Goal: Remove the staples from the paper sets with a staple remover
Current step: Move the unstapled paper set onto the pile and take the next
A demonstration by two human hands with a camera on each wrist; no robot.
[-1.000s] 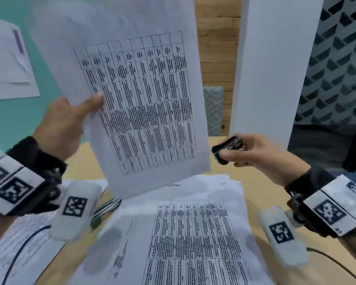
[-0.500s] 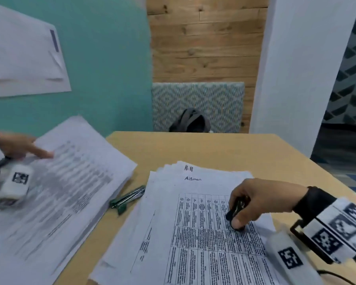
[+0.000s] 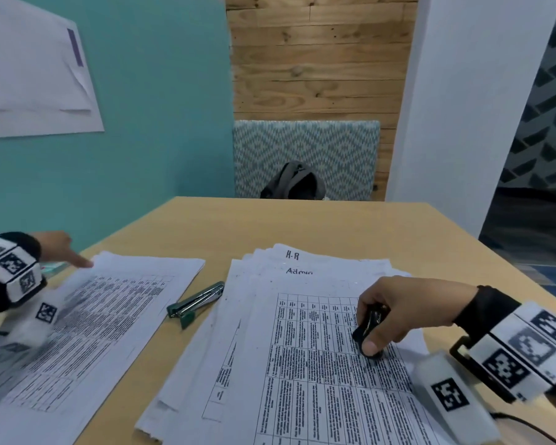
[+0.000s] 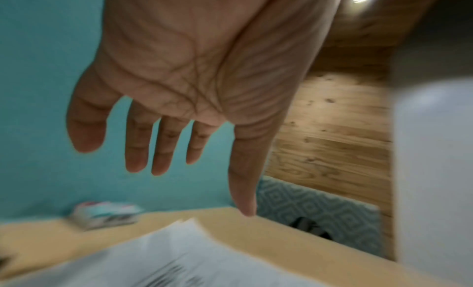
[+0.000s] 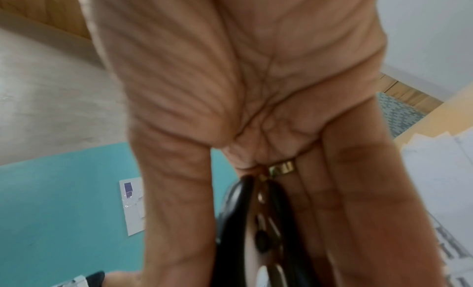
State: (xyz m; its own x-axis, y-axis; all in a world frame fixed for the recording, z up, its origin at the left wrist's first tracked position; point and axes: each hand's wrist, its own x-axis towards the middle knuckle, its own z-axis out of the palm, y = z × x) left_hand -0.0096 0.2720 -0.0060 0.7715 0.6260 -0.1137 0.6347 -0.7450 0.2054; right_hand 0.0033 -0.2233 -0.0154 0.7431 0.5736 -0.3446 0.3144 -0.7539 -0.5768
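Note:
A pile of printed paper sets lies at the middle of the wooden table. My right hand grips a black staple remover between thumb and fingers and holds it down on the top sheet; the right wrist view shows the black remover between the thumb and fingers. To the left lies a second paper set. My left hand hovers over its far left corner, fingers straight and spread with nothing in them, as the left hand shows in its wrist view above the paper.
A green stapler lies between the two paper piles. A small teal and white packet sits by the teal wall at the table's left edge. A patterned chair back with a dark bag stands beyond the far edge.
My left hand carried the lifted paper set left, laid it on the table and let go. My right hand came down with the staple remover onto the middle pile.

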